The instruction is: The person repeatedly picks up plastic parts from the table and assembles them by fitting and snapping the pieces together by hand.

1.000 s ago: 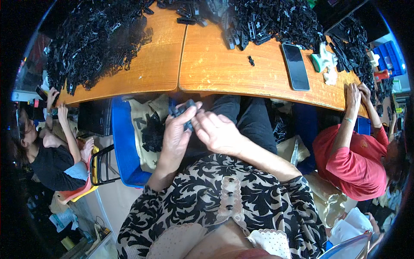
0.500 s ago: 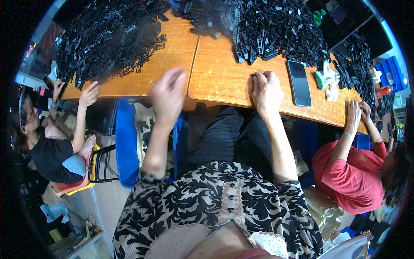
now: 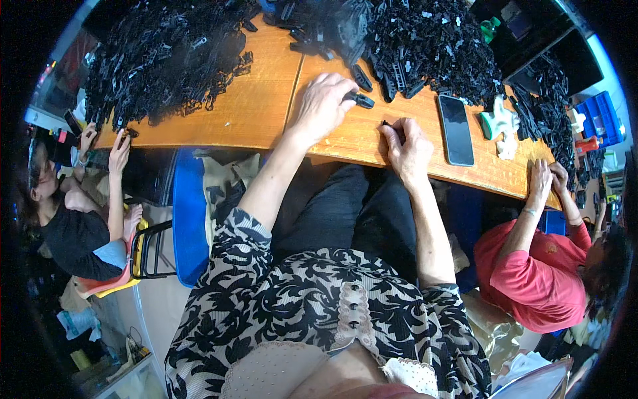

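Note:
My left hand (image 3: 323, 105) reaches over the table near the pile, its fingers closed on the end of an elongated black plastic piece (image 3: 361, 100). Just beyond it lies another black plastic piece (image 3: 361, 78) at the pile's near edge. My right hand (image 3: 409, 151) rests by the table's front edge with thumb and fingers pinched together. A small dark piece (image 3: 386, 123) shows at its fingertips, too small to tell its kind. Ahead of both hands, a large heap of black plastic parts (image 3: 435, 50) covers the far side of the wooden table (image 3: 266, 113).
A phone (image 3: 456, 130) lies right of my right hand, beside a white and green object (image 3: 500, 120). Another black heap (image 3: 166, 60) is at the left. Co-workers sit at the left (image 3: 73, 219) and right (image 3: 531, 266). A blue bin (image 3: 189, 219) stands below the table's edge.
My left hand has moved from the table's front edge up and right to the heap and now grips a black plastic piece. My right hand has stayed nearly in place.

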Action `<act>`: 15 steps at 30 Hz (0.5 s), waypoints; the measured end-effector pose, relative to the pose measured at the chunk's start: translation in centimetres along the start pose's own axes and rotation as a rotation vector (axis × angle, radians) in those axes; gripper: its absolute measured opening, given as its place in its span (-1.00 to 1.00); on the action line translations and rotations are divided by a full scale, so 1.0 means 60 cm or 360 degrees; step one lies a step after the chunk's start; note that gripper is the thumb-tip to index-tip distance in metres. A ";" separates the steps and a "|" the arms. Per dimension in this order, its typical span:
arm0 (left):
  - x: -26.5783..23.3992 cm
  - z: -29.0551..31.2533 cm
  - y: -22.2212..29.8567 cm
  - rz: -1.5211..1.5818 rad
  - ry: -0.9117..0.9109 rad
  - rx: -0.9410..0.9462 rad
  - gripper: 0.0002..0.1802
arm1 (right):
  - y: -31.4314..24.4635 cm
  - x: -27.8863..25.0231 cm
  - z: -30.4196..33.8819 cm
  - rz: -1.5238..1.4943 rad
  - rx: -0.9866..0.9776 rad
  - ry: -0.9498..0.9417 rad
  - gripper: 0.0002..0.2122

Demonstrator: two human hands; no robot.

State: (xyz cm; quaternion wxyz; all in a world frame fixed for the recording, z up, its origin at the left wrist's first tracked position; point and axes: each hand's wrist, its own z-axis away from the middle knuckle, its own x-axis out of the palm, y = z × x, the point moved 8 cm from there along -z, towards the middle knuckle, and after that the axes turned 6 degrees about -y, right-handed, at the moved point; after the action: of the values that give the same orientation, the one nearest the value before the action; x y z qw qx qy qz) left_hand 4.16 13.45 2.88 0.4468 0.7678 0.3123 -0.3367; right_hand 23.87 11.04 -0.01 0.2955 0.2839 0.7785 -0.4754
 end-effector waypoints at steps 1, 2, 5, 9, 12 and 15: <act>-0.001 0.016 0.004 -0.0008 -0.0052 -0.0091 -0.72 | -0.006 -0.004 0.001 -0.0033 -0.0093 0.0044 -0.78; 0.000 0.032 0.004 -0.0009 -0.0064 -0.0107 -0.72 | -0.013 -0.007 0.001 -0.0068 -0.0188 0.0089 -0.79; -0.025 0.079 0.009 0.0188 0.0135 -0.0003 -0.75 | -0.025 -0.003 -0.002 0.0024 -0.0348 0.0123 -0.84; -0.056 0.113 -0.034 0.0765 0.0032 -0.0194 -0.72 | -0.030 -0.006 -0.002 0.0099 -0.0408 0.0074 -0.89; -0.083 0.139 -0.043 0.1124 0.0042 -0.0276 -0.65 | -0.019 -0.011 -0.007 -0.0127 -0.0318 0.0026 -0.91; -0.084 0.183 -0.031 0.1425 0.0011 -0.0377 -0.60 | -0.028 0.008 0.010 -0.0599 -0.0031 -0.0164 -0.91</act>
State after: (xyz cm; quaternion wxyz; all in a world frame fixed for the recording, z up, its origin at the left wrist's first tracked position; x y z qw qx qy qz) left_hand -2.81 3.43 1.93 0.6320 0.7717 -0.0124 -0.0700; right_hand 22.45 9.93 0.37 0.2434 0.1057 0.8063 -0.5287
